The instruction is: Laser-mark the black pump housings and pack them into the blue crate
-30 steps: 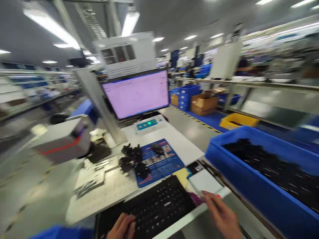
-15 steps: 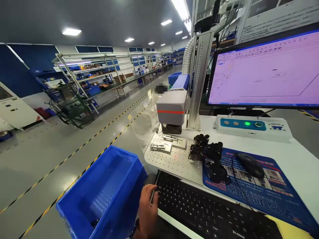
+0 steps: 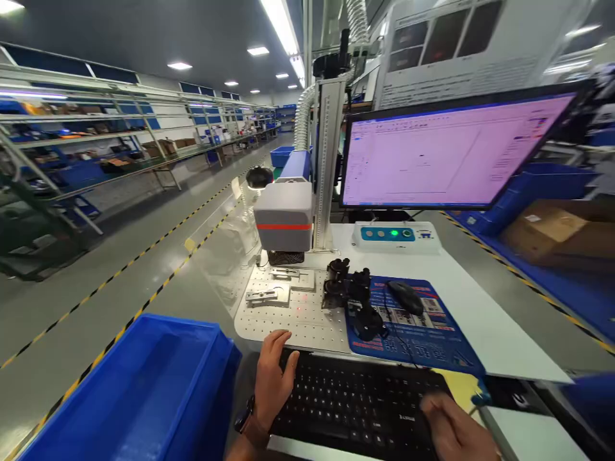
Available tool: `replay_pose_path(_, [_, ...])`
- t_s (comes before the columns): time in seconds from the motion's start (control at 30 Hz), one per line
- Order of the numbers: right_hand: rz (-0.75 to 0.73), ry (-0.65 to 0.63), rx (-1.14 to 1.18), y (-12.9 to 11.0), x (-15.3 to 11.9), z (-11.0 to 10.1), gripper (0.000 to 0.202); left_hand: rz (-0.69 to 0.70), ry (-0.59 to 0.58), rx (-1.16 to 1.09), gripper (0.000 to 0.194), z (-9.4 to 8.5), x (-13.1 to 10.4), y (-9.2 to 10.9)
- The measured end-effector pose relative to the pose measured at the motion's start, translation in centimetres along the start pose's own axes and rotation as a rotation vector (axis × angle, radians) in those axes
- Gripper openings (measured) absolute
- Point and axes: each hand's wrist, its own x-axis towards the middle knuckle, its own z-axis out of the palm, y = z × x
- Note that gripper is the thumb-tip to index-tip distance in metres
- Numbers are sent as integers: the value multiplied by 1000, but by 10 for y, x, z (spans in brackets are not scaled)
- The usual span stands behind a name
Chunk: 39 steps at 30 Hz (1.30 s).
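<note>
From the head view, your left hand [image 3: 271,378] lay flat, fingers spread, its grip holding nothing, on the left end of the black keyboard [image 3: 355,406], placed for typing. Your right hand [image 3: 451,429] hovered at its right end; whether that grip held anything, I could not tell. The keyboard sat at the counter [image 3: 485,320] edge, keys dark and white-lettered.

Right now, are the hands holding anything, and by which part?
Nothing is gripped. The left hand lies flat on the left end of the keyboard; the right hand rests at its right end, blurred.
</note>
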Motion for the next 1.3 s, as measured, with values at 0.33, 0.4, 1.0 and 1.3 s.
replay_pose_path(0.33, [25, -11, -218, -69, 96, 84, 65, 64, -411, -172, 47, 75, 31, 51])
replay_pose_path(0.4, [84, -22, -146, -72, 91, 83, 61, 28, -426, -179, 49, 75, 27, 49])
replay_pose_path(1.0, [-19, -386, 187, -145, 3, 108, 91, -385, -149, -444, 65, 9, -9, 33])
replay_pose_path(1.3, [-105, -334, 185, -136, -15, 118, 79, -345, -151, -433, 61, 3, -25, 20])
